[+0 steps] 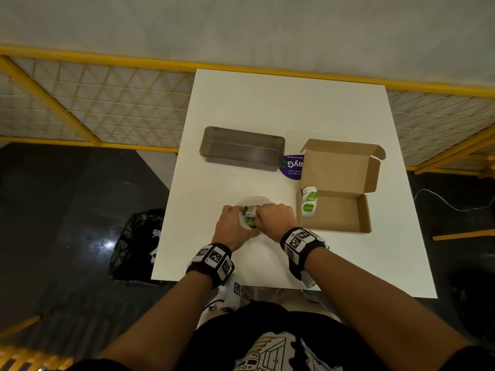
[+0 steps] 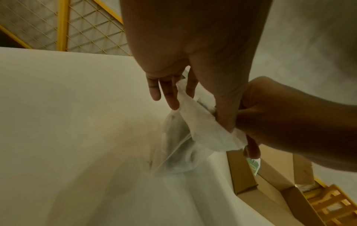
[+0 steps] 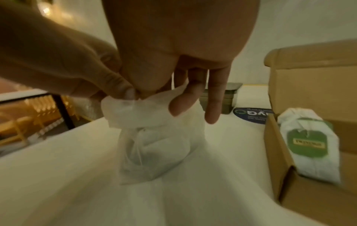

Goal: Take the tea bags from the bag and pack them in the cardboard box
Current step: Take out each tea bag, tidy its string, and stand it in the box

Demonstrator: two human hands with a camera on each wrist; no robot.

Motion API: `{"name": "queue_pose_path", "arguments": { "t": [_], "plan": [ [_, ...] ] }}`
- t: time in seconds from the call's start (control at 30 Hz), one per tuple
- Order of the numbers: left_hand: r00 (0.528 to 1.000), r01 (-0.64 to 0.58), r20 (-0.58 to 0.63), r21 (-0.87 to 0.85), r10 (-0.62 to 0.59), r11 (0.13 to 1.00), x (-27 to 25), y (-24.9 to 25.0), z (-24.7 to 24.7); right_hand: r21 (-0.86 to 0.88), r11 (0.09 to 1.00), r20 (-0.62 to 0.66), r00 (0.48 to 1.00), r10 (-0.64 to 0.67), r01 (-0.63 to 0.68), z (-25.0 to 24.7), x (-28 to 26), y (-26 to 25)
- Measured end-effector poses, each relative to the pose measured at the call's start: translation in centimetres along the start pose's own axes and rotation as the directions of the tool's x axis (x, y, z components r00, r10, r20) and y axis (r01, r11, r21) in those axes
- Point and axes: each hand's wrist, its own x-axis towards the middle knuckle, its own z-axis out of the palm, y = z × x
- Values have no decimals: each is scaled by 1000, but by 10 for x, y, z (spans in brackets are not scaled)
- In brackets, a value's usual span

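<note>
A thin white plastic bag [image 1: 246,226] stands on the white table [image 1: 281,108] near its front edge. Green-tagged tea bags [image 1: 250,220] show through its open mouth. My left hand [image 1: 231,222] pinches the left side of the bag's rim [image 2: 203,131], and my right hand [image 1: 273,216] pinches the right side [image 3: 146,107] with a finger hooked over it. To the right lies the open cardboard box [image 1: 340,212], lid flipped back. A few white tea bags with green tags [image 1: 309,202] stand at its left end [image 3: 307,142].
An empty grey plastic tray [image 1: 242,148] sits behind the bag, with a round purple sticker [image 1: 293,168] between it and the box. A black rubbish bag [image 1: 139,245] lies on the floor at the left. Yellow mesh fencing [image 1: 93,103] runs behind the table.
</note>
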Motion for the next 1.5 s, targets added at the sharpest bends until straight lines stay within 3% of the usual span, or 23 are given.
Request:
{"name": "queue_pose_path", "arguments": {
  "t": [0.1, 0.27, 0.37, 0.5, 0.57, 0.63, 0.77, 0.9, 1.0, 1.13, 1.2, 1.37, 1.5],
  "plan": [
    [1000, -2, -28, 43, 3, 999, 1, 0, 1, 210, 977, -5, 999, 46, -44, 1, -2, 8],
    [992, -17, -125, 121, 32, 993, 5, 2, -4, 577, 811, 58, 995, 82, -100, -2, -2, 17],
    [965, -140, -203, 148, 168, 979, 7, 7, -12, 631, 769, 75, 995, 66, -98, -6, -2, 20],
    [963, -235, -119, 63, 241, 970, 12, 16, -18, 633, 772, 75, 997, 13, -58, -10, -2, 26],
    [969, -218, -123, -38, 212, 975, 13, 19, -21, 732, 676, 57, 996, 62, -84, -11, -2, 30],
    [978, -168, -161, -244, 131, 955, 11, 23, -23, 854, 504, 71, 988, 137, -132, -10, -2, 35],
    [996, -29, -85, -623, -31, 782, 2, 36, -26, 957, 247, 97, 973, 211, -149, -13, -8, 41],
    [999, 47, 40, -668, -27, 743, -3, 47, -24, 988, 108, 79, 960, 267, -111, -23, -15, 49],
    [998, 60, 57, -659, -30, 750, -4, 55, -19, 989, 83, 95, 951, 294, -124, -31, -21, 57],
    [999, 51, 25, -692, -47, 720, -6, 64, -12, 976, 178, 64, 949, 307, -123, -36, -27, 71],
    [998, 57, 44, -709, -37, 703, -8, 68, -10, 977, 182, 66, 965, 254, -115, -41, -31, 77],
    [985, 133, 169, -875, 36, 466, -11, 83, -19, 967, 215, 146, 989, -17, -139, -55, -39, 83],
    [965, 167, 234, -897, 118, 409, -14, 92, -28, 976, 190, 123, 991, -57, -110, -66, -46, 85]
  ]
}}
